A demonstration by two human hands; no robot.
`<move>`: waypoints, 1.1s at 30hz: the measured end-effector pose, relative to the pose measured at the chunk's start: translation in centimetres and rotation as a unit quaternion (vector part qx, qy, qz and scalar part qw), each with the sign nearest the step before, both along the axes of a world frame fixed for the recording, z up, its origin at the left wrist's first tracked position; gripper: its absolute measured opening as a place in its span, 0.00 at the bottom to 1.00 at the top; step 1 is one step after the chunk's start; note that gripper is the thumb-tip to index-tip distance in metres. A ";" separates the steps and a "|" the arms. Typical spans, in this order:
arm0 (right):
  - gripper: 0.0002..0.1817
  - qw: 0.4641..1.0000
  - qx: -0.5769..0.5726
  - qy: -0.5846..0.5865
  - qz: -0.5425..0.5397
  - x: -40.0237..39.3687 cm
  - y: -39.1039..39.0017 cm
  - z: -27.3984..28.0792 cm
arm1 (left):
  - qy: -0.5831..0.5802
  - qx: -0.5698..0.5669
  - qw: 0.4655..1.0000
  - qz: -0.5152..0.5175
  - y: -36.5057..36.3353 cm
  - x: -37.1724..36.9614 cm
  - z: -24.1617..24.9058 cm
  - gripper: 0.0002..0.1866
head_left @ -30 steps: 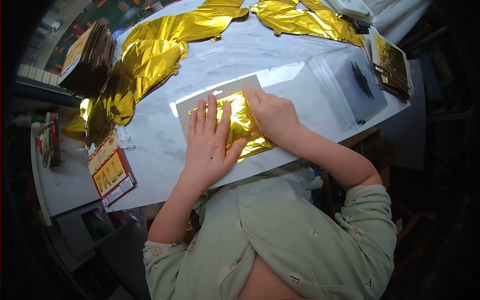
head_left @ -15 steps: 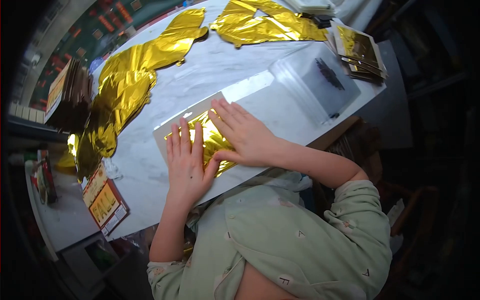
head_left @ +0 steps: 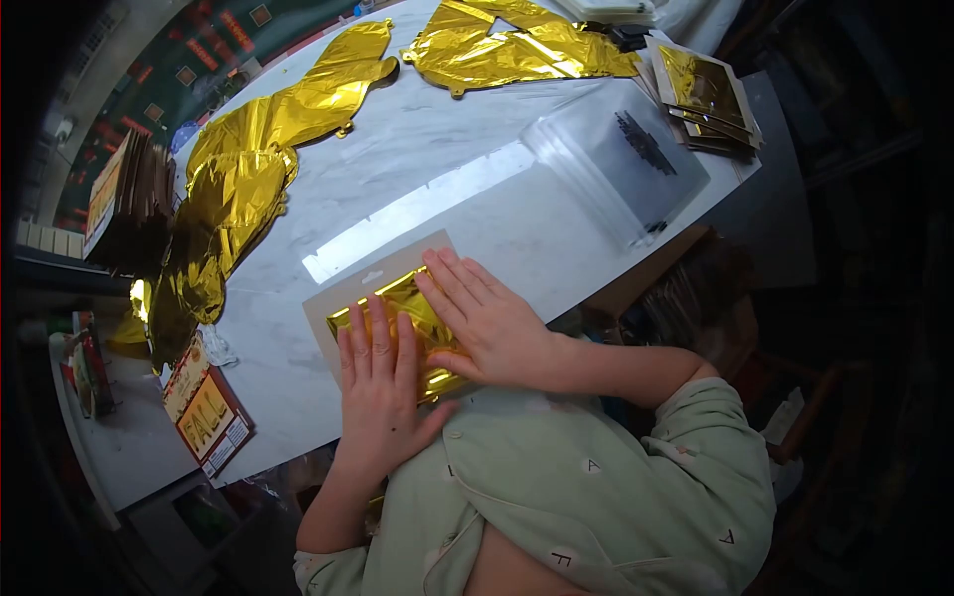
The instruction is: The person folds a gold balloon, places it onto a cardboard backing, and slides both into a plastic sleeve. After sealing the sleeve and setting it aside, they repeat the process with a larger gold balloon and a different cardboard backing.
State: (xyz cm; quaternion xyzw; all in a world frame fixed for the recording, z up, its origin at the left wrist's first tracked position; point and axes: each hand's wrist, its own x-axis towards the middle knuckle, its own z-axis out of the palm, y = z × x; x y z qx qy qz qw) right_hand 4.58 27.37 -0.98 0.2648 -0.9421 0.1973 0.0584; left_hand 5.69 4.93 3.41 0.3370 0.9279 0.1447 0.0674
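A folded piece of gold foil [head_left: 402,295] lies on a pale card [head_left: 417,250] with a hang hole, at the table's near edge. My left hand [head_left: 381,382] rests flat on the foil's left part, fingers stretched forward and thumb apart. Across the foil's right part lies my right hand [head_left: 492,323], palm down with its fingers extended. Both hands are open and press on the foil, hiding much of it. The card's near side is covered by my hands and shirt.
Large gold foil balloons [head_left: 243,204] [head_left: 507,50] lie along the table's far side. Card stacks stand at left [head_left: 124,204] and right [head_left: 706,94]. A printed "FALL" card [head_left: 209,412] sits at the front left. Clear plastic bags [head_left: 616,164] lie on the right.
The card and foil have slid toward my body, with both hands moving along on top. More of the card's far edge and its hang hole now show.
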 end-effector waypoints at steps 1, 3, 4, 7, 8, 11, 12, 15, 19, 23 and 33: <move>0.52 1.000 -0.002 -0.010 -0.004 0.5 -0.2 0.1 | 0.000 0.001 1.000 0.001 0.1 0.2 -1.1 0.64; 0.51 1.000 0.006 -0.023 -0.012 1.2 -0.5 0.1 | 0.051 -0.033 0.998 0.023 0.1 0.6 -3.2 0.52; 0.51 1.000 0.006 -0.023 -0.012 1.2 -0.6 0.0 | 0.049 0.010 0.998 0.033 0.2 0.8 -3.4 0.48; 0.51 1.000 0.009 -0.019 -0.016 1.4 -0.7 0.0 | 0.054 -0.040 0.997 0.029 0.2 0.7 -3.2 0.50; 0.50 1.000 0.009 -0.016 -0.017 1.4 -0.6 0.1 | 0.055 -0.040 0.997 0.031 0.2 0.7 -3.0 0.50; 0.50 1.000 -0.004 -0.016 0.000 1.2 -0.1 0.2 | 0.034 -0.002 0.999 0.035 0.2 0.8 -2.7 0.54; 0.50 1.000 -0.016 -0.018 0.016 0.9 0.4 0.2 | 0.039 -0.005 0.999 0.033 0.2 0.7 -2.8 0.55; 0.39 0.990 -0.116 0.037 -0.076 -1.2 5.1 2.4 | 0.027 -0.001 0.999 0.042 0.4 0.7 -2.4 0.54; 0.22 0.922 -0.039 0.144 -0.356 -3.5 15.5 2.9 | 0.029 0.000 0.999 0.039 0.1 0.7 -2.6 0.54; 0.24 0.913 -0.067 0.089 -0.393 -2.8 22.0 0.1 | 0.030 -0.010 0.999 0.038 0.0 0.7 -2.6 0.50; 0.17 0.891 -0.220 0.070 -0.390 -3.2 24.1 -2.5 | 0.052 0.005 0.998 0.044 -0.2 0.9 -3.3 0.42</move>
